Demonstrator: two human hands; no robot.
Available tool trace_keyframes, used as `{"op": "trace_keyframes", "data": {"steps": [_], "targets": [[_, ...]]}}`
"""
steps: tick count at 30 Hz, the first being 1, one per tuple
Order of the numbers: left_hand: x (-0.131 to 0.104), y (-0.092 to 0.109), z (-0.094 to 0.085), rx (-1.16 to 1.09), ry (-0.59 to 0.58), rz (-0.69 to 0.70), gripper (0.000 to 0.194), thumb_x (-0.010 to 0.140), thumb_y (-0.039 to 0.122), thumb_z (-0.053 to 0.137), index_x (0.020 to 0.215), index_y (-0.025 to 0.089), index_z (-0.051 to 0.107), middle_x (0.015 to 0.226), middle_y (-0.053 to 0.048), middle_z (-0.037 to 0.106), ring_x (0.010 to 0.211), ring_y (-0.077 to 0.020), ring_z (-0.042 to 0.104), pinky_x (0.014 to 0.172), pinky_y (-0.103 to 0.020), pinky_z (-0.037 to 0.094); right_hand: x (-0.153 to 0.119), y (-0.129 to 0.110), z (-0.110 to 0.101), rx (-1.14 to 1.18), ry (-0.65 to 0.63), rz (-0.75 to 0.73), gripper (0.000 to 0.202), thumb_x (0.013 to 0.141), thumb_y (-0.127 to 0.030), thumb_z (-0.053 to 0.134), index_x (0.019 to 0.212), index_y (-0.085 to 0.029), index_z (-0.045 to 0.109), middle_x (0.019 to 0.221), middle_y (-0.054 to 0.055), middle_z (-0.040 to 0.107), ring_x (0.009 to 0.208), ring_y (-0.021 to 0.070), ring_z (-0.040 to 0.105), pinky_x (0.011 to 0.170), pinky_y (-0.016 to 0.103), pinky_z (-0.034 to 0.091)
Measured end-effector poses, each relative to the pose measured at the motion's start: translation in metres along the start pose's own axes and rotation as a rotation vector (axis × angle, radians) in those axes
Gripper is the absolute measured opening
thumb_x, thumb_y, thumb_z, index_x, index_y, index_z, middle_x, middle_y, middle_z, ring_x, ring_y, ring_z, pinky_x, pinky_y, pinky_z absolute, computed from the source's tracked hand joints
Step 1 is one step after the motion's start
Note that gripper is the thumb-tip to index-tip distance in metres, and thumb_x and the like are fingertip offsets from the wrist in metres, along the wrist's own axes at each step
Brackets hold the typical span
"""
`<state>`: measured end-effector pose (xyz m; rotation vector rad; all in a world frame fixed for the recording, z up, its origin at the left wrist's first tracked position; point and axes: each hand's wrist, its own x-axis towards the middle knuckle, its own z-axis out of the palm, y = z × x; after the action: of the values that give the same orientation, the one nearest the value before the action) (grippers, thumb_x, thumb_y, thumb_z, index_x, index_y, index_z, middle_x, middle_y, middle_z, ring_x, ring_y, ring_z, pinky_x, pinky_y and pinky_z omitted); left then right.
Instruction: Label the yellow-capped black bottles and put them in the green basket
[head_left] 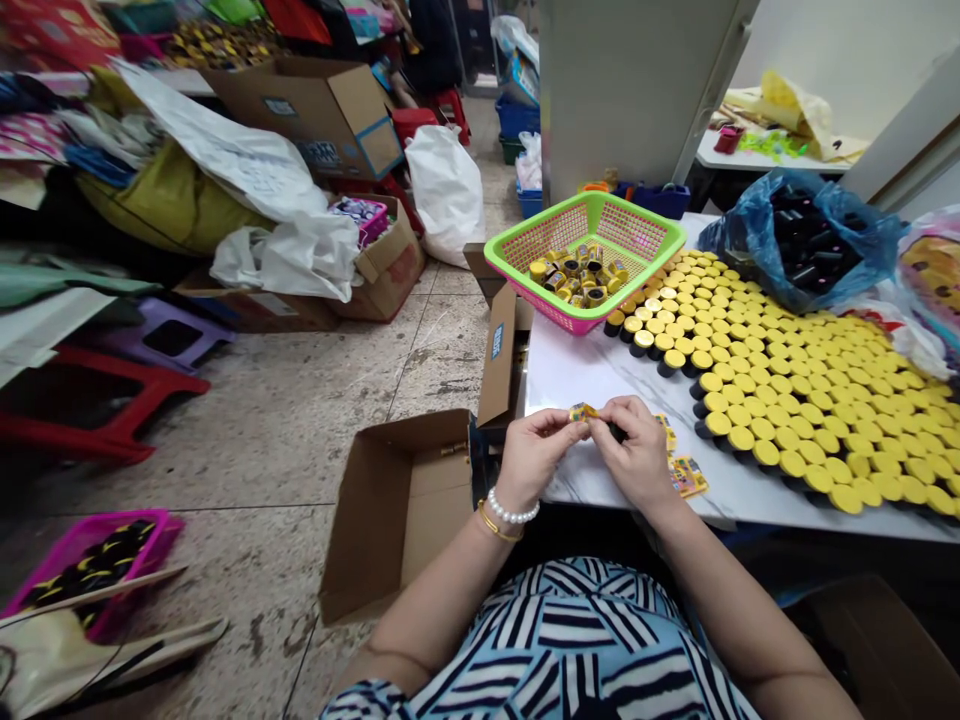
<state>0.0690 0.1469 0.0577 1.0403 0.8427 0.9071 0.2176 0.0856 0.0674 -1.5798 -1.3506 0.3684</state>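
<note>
Over the front left of the white table (pixel 555 370), my left hand (pixel 536 450) pinches a small yellow printed label (pixel 583 411). My right hand (pixel 634 448) meets it there, its fingers closed around a small dark piece (pixel 617 432) that is mostly hidden; the label lies against both hands' fingertips. More printed labels (pixel 688 477) lie on the table beside my right hand. Many black containers with yellow lids (pixel 795 463) stand packed together to the right. Behind my hands, a green and pink basket (pixel 514 255) holds several small yellow-and-black containers (pixel 595 295).
A blue plastic bag (pixel 806 240) of black pieces sits at the table's back right. An open cardboard box (pixel 375 520) is on the floor at the left, with another narrow box (pixel 499 360) against the table edge. Stools, sacks and a magenta basket (pixel 161 540) are farther left.
</note>
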Motion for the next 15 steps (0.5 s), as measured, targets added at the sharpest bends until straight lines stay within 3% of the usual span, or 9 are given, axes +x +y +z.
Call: {"op": "trace_keyframes", "data": {"steps": [5,8,10,13,15], "targets": [[0.009,0.013,-0.01,0.101,0.056,0.043,0.027,0.08,0.04,0.083,0.082,0.014,0.076,0.057,-0.001,0.066,0.045,-0.0076,0.048,0.044,-0.02,0.033,0.003,0.017,-0.015,0.241,-0.096,0.167,0.038,0.093,-0.025,0.059,0.129,-0.028,0.069,0.128,0.007,0.061,0.122,0.0224,0.06,0.103,0.041,0.054],[0.014,0.011,-0.013,0.1,0.071,0.059,0.024,0.079,0.037,0.084,0.084,0.015,0.077,0.064,-0.003,0.071,0.049,-0.0091,0.054,0.048,-0.021,0.04,0.0,0.02,-0.022,0.473,-0.063,0.32,0.05,0.089,-0.031,0.069,0.138,-0.028,0.06,0.126,0.007,0.063,0.105,0.02,0.068,0.091,0.039,0.061],[0.018,0.006,-0.015,0.132,0.068,0.098,0.022,0.077,0.035,0.085,0.087,0.015,0.08,0.079,-0.007,0.077,0.061,-0.0128,0.065,0.059,-0.024,0.05,-0.003,0.019,-0.022,0.572,-0.029,0.397,0.053,0.086,-0.036,0.074,0.136,-0.026,0.059,0.119,0.006,0.066,0.092,0.0178,0.071,0.084,0.037,0.064],[0.024,-0.003,-0.018,0.293,0.063,0.194,0.018,0.077,0.032,0.084,0.087,0.017,0.082,0.089,-0.01,0.079,0.075,-0.0169,0.07,0.072,-0.028,0.055,-0.006,0.019,-0.019,0.573,-0.036,0.44,0.043,0.083,-0.039,0.078,0.121,-0.022,0.065,0.109,0.006,0.071,0.085,0.0164,0.071,0.081,0.035,0.064],[0.025,-0.007,-0.02,0.416,0.076,0.251,0.016,0.078,0.03,0.082,0.088,0.018,0.083,0.087,-0.009,0.079,0.069,-0.0156,0.066,0.067,-0.027,0.052,-0.008,0.02,-0.015,0.541,-0.044,0.441,0.041,0.082,-0.039,0.08,0.117,-0.021,0.068,0.104,0.005,0.073,0.084,0.016,0.07,0.083,0.034,0.063]]}}
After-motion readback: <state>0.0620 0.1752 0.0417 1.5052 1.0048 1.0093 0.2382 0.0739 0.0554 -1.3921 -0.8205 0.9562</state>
